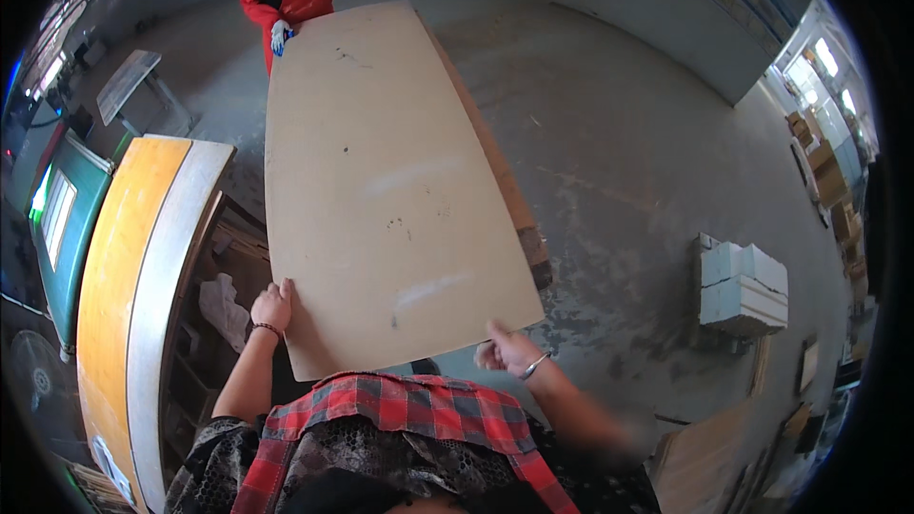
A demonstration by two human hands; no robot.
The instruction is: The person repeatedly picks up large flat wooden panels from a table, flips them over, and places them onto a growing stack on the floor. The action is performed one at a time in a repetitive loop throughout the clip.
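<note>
- Plywood sheet [386,181], pale and big, held flat mid-frame, long axis running 6 to 12 o'clock away from the wearer.
- left hand [272,306] clamps the near corner at 7 o'clock, fingers curled over the edge.
- right hand [506,352] sits at the near-right corner, 5 o'clock, thumb up; grip underneath, can't tell how tight.
- Both equally near.
- co-worker's gloved hands [282,36] hold the far end at 12.
- orange-topped bench [124,257] at 9, white blocks [743,286] at 3.

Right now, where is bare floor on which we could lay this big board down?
The widest bare floor lies right of the board, between it and the white blocks. The left side is crowded: the curved orange table and the clutter near my left hand.
</note>
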